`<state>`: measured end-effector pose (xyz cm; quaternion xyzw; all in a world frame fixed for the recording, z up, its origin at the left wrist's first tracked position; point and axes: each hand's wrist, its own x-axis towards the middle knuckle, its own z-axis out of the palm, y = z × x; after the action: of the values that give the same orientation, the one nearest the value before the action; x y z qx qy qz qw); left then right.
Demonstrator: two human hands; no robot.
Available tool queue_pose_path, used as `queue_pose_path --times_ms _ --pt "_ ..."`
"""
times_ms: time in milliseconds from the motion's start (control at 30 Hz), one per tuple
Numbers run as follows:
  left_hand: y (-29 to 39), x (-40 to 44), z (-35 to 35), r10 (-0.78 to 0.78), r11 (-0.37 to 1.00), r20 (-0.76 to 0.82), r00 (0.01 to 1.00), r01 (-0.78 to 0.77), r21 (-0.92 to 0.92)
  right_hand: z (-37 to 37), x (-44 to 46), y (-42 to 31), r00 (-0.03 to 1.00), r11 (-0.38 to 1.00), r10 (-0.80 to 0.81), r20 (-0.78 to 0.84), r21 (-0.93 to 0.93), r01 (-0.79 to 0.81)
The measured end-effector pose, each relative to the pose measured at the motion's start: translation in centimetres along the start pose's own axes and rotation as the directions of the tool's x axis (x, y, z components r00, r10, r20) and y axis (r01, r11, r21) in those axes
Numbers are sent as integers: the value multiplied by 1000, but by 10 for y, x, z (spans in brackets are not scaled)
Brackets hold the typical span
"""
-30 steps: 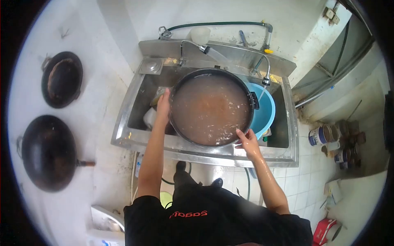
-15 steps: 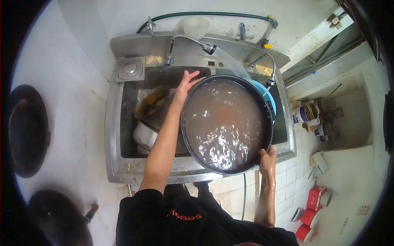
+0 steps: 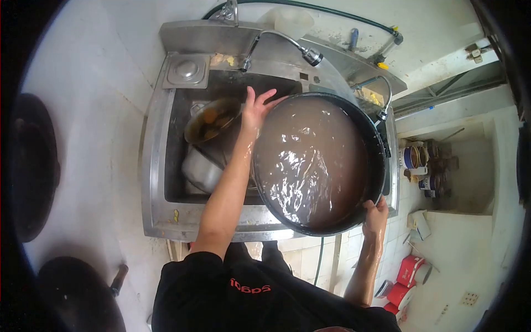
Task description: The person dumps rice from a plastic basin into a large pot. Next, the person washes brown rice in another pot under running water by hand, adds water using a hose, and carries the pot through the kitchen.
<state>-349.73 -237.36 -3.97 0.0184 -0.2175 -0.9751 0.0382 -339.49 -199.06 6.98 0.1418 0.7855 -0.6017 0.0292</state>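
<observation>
A large, round dark pot (image 3: 315, 166) full of murky brown water is over the sink, its rim leaning toward the left. My left hand (image 3: 257, 110) lies against the pot's left rim, fingers spread and stretched out. At the lower right rim, my right hand (image 3: 376, 216) is closed around the edge, its forearm wet. Ripples and glare cover the water. The pot's underside is hidden. Left of it in the basin are a brown-stained pan (image 3: 213, 120) and a silver metal pot (image 3: 202, 169).
A bent faucet (image 3: 311, 55) sprays water behind the pot, and a second faucet (image 3: 383, 114) stands to the right. Along the front runs the steel sink edge (image 3: 188, 218). Two dark woks (image 3: 80, 293) are at the left. Red containers (image 3: 409, 270) stand on the right.
The pot has shifted slightly right in view and tilted more to the left, the water reaching its left rim. Both hands moved with it. The blue basin behind is now hidden.
</observation>
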Motion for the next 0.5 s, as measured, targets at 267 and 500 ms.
queue_pose_path --times_ms 267,500 --pt "2 15 -16 3 1000 -60 998 -5 -31 11 -3 -10 1000 999 26 8 -39 -26" --pt "-3 25 -31 173 981 -194 966 -151 121 10 0 -7 996 999 -29 84 42 26"
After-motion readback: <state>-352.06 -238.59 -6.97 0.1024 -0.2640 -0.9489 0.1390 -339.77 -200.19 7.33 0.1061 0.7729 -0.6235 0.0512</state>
